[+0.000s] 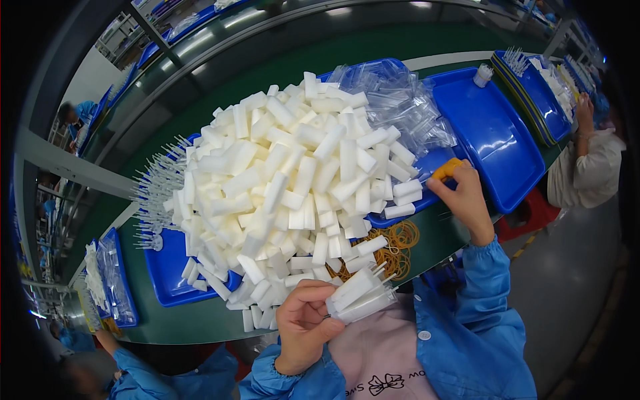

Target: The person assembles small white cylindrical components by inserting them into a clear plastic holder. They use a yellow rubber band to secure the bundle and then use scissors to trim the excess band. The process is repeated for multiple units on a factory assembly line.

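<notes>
Near the front edge, my left hand (307,327) is closed round a small bundle: white foam blocks (353,293) beside a clear plastic piece, with thin pale prongs sticking out at the right end. To the right, over the edge of a blue tray, my right hand (467,200) pinches a small yellow-orange object (445,168) whose kind I cannot make out. A large heap of white foam blocks (287,173) covers the middle of the green table. Tan rubber bands (400,241) lie in a tangle between my hands, at the heap's near edge.
Clear plastic pieces (400,100) pile up behind the heap. A blue tray (527,167) at the right carries one small pale piece (483,75). Pronged pale parts (160,183) stand left of the heap. Co-workers sit on both sides, one in a light sleeve (587,167) at the right.
</notes>
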Demonstrator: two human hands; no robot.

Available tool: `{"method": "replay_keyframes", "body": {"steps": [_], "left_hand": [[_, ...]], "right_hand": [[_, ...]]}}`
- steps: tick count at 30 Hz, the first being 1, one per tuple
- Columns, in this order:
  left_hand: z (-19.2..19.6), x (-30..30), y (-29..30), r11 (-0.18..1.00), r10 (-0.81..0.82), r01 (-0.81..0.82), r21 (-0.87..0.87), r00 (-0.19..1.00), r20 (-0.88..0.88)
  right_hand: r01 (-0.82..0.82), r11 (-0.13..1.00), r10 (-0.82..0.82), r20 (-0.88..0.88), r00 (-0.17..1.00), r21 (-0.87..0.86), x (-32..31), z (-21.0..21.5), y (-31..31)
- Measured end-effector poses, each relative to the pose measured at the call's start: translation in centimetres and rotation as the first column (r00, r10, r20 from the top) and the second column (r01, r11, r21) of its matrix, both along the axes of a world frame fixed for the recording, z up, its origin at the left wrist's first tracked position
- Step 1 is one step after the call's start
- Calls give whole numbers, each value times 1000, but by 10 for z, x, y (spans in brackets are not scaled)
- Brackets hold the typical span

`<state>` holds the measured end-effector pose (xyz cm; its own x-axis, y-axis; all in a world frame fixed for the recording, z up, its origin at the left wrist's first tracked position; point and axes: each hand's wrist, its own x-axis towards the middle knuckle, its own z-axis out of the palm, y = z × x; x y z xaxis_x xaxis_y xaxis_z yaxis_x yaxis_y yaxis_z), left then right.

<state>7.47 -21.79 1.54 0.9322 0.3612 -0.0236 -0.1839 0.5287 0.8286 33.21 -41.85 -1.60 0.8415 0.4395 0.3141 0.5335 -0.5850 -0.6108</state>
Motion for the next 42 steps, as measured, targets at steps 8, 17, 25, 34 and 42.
{"method": "replay_keyframes", "body": {"steps": [8, 17, 25, 34, 42], "left_hand": [[-1, 3, -2, 1000, -14, 14, -25, 1000, -11], [2, 4, -4, 996, -86, 86, -12, 996, 17], [4, 3, -7, 994, -105, 104, 43, 994, 41], [10, 2, -10, 944, 24, -33, 328, 999, 32], [26, 3, -9, 718, 12, 26, 695, 999, -50]], "right_hand": [[219, 770, 46, -395, 917, 599, -12, 25, -16], [57, 573, 465, -382, 798, 817, -81, 56, 3], [-37, 525, 574, -321, 754, 850, -95, 63, 7], [-79, 498, 576, -261, 774, 864, -99, 72, -1], [-247, 577, 619, -219, 754, 779, -109, 67, -7]]}}
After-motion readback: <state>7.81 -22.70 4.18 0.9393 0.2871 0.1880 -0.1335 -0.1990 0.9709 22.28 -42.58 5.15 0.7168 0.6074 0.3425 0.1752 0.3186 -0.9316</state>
